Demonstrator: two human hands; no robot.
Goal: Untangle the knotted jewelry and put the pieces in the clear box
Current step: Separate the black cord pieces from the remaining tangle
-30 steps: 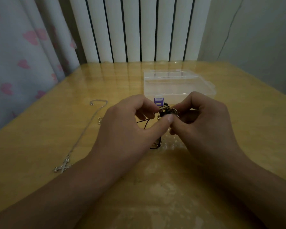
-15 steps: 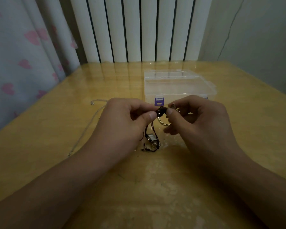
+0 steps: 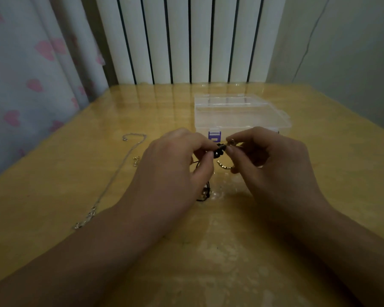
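Both hands, left hand (image 3: 173, 160) and right hand (image 3: 273, 156), pinch the knotted jewelry (image 3: 220, 151) just in front of the clear box (image 3: 242, 114), likely pulling it apart to loosen it; a dark cord dangles below. Left of the box, a silver chain (image 3: 120, 173) lies on the glossy yellow worktop (image 3: 319, 173), before the radiator (image 3: 186, 41).

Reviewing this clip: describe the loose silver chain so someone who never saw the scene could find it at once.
Start at the yellow table and find the clear box at its far middle. Look left of the box and of the left hand: the silver chain lies there in a long thin line. Unlike the dark knotted jewelry pinched between both hands, it lies untouched.
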